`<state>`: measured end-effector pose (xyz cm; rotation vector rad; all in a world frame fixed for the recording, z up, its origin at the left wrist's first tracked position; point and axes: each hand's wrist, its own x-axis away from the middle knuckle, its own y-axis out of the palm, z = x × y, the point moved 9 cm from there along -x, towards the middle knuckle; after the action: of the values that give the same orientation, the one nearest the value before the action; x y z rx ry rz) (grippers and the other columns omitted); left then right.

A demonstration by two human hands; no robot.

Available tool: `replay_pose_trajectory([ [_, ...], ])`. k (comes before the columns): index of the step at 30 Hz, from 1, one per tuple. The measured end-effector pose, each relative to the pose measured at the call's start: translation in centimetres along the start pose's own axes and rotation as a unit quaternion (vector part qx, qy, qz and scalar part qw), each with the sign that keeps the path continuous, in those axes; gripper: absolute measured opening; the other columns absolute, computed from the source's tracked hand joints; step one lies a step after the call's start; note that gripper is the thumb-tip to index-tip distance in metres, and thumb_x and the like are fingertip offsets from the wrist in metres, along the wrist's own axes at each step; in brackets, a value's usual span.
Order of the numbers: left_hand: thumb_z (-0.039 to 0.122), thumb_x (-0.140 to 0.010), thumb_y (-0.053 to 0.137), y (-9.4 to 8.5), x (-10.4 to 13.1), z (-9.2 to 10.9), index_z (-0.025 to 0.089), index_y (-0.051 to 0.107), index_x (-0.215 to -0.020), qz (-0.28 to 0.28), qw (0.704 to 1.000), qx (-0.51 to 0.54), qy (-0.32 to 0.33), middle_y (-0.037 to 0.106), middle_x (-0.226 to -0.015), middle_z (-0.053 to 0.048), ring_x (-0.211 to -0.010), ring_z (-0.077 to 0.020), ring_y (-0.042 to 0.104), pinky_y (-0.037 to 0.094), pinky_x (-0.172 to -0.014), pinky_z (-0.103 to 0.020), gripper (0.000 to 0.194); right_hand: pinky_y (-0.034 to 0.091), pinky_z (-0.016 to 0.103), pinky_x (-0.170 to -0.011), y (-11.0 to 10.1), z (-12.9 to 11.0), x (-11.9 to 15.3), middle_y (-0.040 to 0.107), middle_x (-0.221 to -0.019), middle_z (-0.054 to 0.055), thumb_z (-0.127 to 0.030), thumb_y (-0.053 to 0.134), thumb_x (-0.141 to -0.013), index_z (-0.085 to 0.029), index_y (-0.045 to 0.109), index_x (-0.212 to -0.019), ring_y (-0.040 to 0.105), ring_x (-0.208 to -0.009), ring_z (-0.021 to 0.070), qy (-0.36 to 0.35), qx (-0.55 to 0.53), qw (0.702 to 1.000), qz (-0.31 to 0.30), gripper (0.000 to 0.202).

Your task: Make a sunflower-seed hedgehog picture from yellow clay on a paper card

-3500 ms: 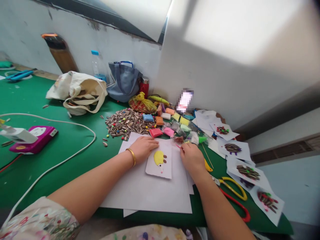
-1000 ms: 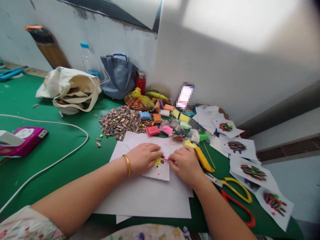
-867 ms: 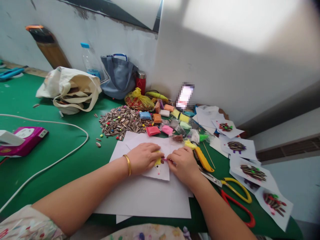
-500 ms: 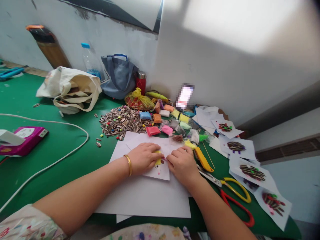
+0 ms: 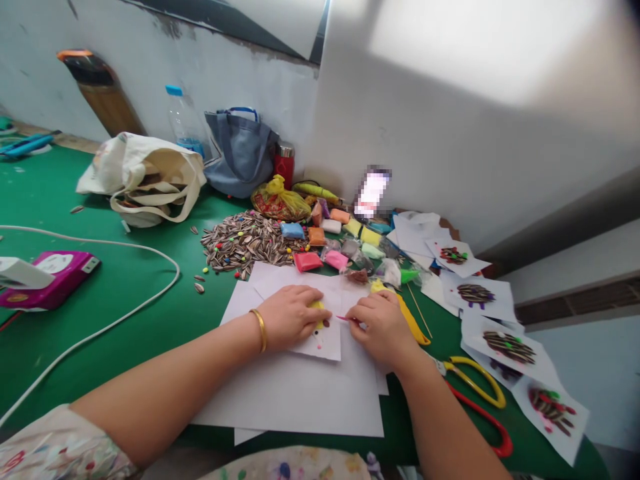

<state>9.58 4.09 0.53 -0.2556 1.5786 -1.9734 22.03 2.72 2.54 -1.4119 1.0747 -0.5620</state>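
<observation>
My left hand (image 5: 295, 316), a gold bangle at its wrist, lies with fingers stretched over a small sheet of white paper (image 5: 327, 350). Under its fingertips shows part of a yellow clay figure (image 5: 319, 324) with a dark eye, a brown patch and a pink dot; the rest is covered. To the right, my right hand (image 5: 383, 327) pinches a thin pink pointed modelling tool (image 5: 343, 318). The tool's tip points left, just apart from the figure. Beneath the small sheet are larger white sheets (image 5: 295, 407).
Striped sunflower seeds (image 5: 243, 243) and coloured clay packets (image 5: 307, 261) lie behind the paper. Scissors (image 5: 475, 380) and a yellow-handled cutter (image 5: 414, 323) sit beside my right arm. Finished seed pictures (image 5: 505, 347) line the right edge. A white cable (image 5: 150, 252) crosses the left side.
My right hand has drawn back to the right from the clay figure, bringing the pink tool's tip into view. My left hand stays on the paper.
</observation>
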Motion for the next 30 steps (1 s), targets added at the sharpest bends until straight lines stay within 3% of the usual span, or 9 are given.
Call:
replay_pose_trajectory([
  [6,0.024,-0.089,0.050,-0.4,-0.1,0.0,0.026,0.063,-0.122,-0.019,0.999,0.027,0.020,0.059,-0.129,-0.011,-0.119,-0.0259,0.055,0.044,-0.101,-0.042,0.036,0.026,0.036,-0.088,0.7,-1.0,-0.2,0.067,-0.071,0.000,-0.020,0.060,-0.085,-0.023,0.071,-0.075,0.055,-0.076,0.0154,-0.005,-0.002,1.000,-0.011,0.015],
  [13,0.029,-0.086,0.059,-0.4,0.5,0.2,0.038,0.069,-0.113,-0.053,0.996,0.046,0.062,0.048,-0.145,-0.008,-0.130,-0.0319,0.048,0.039,-0.106,-0.051,0.031,0.027,0.035,-0.087,0.8,-1.5,-0.3,0.068,-0.071,0.000,-0.019,0.061,-0.084,-0.022,0.069,-0.074,0.056,-0.075,0.0153,-0.002,-0.007,1.000,-0.007,0.013],
  [30,0.026,-0.081,0.062,0.1,0.4,0.6,0.038,0.069,-0.114,-0.046,0.997,0.027,0.048,0.049,-0.144,-0.007,-0.132,-0.0351,0.045,0.038,-0.106,-0.054,0.035,0.027,0.036,-0.087,1.4,-2.2,-0.3,0.065,-0.071,0.001,-0.021,0.058,-0.086,-0.022,0.068,-0.074,0.052,-0.076,0.0165,-0.024,0.010,1.000,-0.008,0.016],
])
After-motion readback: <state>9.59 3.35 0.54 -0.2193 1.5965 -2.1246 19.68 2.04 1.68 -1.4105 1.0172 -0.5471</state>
